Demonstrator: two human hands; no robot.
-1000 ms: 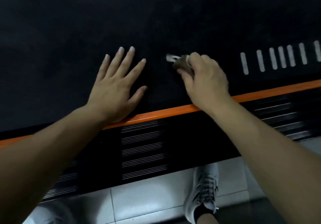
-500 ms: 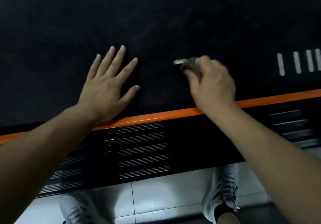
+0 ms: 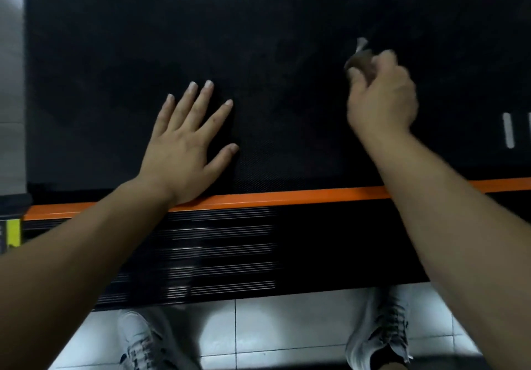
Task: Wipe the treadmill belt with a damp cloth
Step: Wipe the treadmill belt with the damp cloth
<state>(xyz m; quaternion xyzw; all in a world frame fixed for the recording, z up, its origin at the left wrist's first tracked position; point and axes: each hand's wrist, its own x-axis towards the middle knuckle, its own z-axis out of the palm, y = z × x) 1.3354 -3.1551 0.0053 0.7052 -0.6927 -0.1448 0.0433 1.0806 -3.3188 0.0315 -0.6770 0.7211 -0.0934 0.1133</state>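
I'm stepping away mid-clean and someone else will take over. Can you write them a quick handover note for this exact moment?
Left hand lies flat on the treadmill belt, fingers spread, its heel at the orange edge strip.
Right hand grips a small bunched brown cloth farther in over the belt; it is blurred, so contact is unclear.
Done: no wet streaks show, so the wiped area cannot be judged.
Left: wipe the belt across its width.

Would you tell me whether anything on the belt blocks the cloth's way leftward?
Yes: the left hand lies flat on the belt, left of the cloth held by the right hand; nothing else visible.
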